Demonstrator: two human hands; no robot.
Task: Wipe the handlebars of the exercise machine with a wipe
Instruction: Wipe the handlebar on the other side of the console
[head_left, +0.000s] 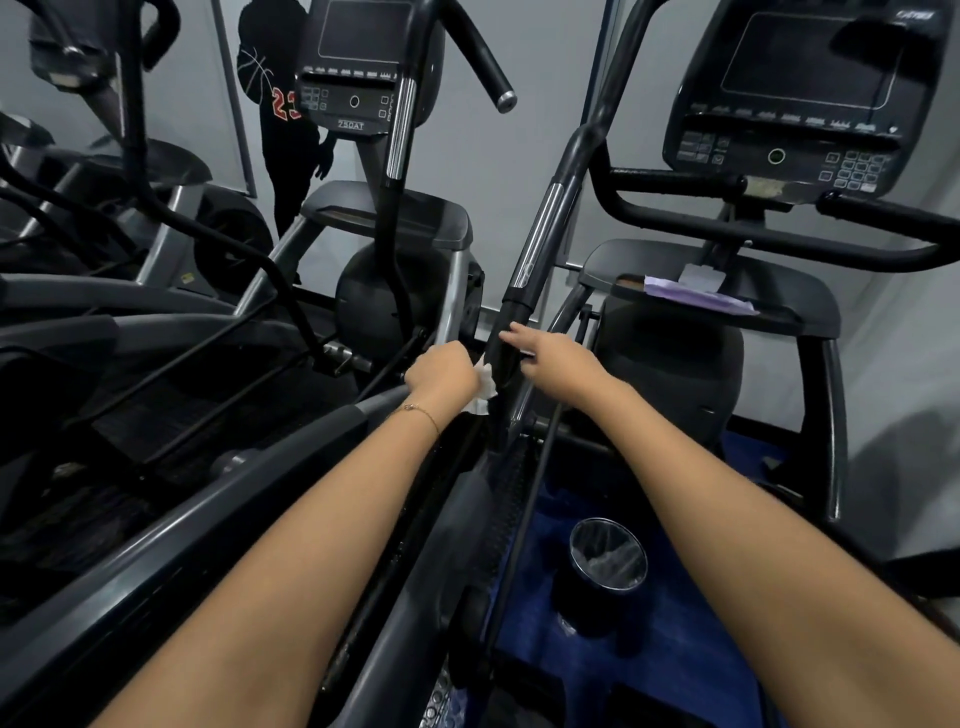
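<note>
Grey-walled gym, centre frame: left hand (441, 371) clenches wipe (484, 384) against handlebar (540, 228), right hand (561, 364) touches it, curl unclear; pivoting bar may swing, dislodging wipe.

The room is dimly and evenly lit, seemingly from overhead, and shadows are kept soft. The pale wall (540, 171) is rendered a flat blue-grey, while detail is lost in the black machine frames at the left. Narrow highlights are caught on the chrome sleeve (537, 234) of the near handlebar (587, 140) and on the rim of the waste bin (584, 605). A dull sheen is shown on the right console screen (808, 62). The white wipe (483, 387) is rendered as the brightest patch. Straight bars are bowed by wide-angle distortion, and the forearms (311, 545) are stretched toward the bottom edge. The whole picture is slightly soft.
</note>
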